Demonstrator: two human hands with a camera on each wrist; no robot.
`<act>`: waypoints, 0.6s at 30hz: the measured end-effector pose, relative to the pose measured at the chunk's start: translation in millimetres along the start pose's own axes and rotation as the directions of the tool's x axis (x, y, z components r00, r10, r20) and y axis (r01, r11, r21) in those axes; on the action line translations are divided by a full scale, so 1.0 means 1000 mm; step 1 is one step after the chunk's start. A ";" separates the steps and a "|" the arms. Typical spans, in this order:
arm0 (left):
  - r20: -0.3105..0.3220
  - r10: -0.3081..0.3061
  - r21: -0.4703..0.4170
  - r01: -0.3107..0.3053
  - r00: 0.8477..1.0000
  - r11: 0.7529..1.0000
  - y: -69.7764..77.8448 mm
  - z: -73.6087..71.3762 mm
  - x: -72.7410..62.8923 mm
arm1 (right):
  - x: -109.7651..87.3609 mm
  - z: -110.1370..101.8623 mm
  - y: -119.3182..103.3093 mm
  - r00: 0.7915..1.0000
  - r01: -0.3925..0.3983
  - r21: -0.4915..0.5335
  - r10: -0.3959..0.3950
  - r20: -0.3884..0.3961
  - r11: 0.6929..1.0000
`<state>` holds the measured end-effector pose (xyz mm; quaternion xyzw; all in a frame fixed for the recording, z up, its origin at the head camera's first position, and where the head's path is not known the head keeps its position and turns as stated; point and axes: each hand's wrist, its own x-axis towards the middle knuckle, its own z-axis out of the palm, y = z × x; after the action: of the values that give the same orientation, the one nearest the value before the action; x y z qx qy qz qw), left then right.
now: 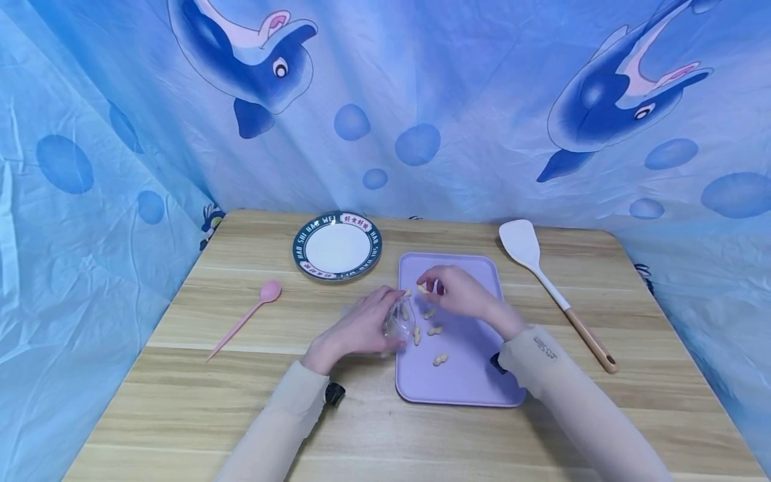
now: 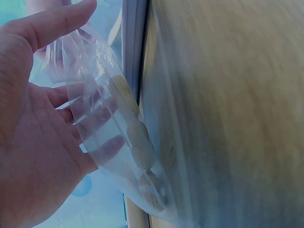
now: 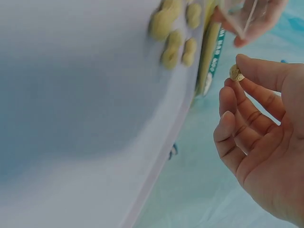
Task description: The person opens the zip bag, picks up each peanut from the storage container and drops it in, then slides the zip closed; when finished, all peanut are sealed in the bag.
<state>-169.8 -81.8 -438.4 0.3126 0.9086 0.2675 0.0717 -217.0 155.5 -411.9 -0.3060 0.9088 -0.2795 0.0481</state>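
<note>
My left hand (image 1: 363,326) holds a clear plastic bag (image 1: 397,323) at the left edge of the purple tray (image 1: 476,368). In the left wrist view, the thumb is near the bag's mouth and the fingers lie behind it. Several peanuts (image 2: 138,142) show through the plastic low in the bag. Over the tray, my right hand (image 1: 462,294) pinches a peanut (image 3: 236,73) between thumb and fingertips, close to the bag's mouth. Several loose peanuts (image 1: 440,359) lie on the tray's left side, below and left of that hand.
A white plate (image 1: 337,248) with a dark green lettered rim stands at the back, left of the tray. A pink spoon (image 1: 270,291) lies at the left. Right of the tray is a white spatula (image 1: 521,242) with a wooden handle. A blue dolphin curtain (image 1: 470,100) hangs behind the table.
</note>
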 end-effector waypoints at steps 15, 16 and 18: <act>-0.021 0.029 0.017 -0.029 0.999 0.999 -0.002 0.000 0.000 | -0.013 0.010 -0.032 0.993 0.109 0.051 -0.112 0.048 0.993; -0.020 0.029 0.016 -0.028 0.999 0.999 -0.002 0.000 0.000 | -0.014 0.011 -0.033 0.992 0.114 0.054 -0.117 0.052 0.992; -0.020 0.027 0.018 -0.027 0.999 0.999 -0.002 -0.001 0.000 | -0.015 0.014 -0.034 0.990 0.117 0.058 -0.121 0.066 0.991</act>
<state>-170.5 -83.5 -438.6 0.3227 0.9073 0.2636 0.0561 -183.8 135.3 -406.4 -0.3678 0.8789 -0.2955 0.0709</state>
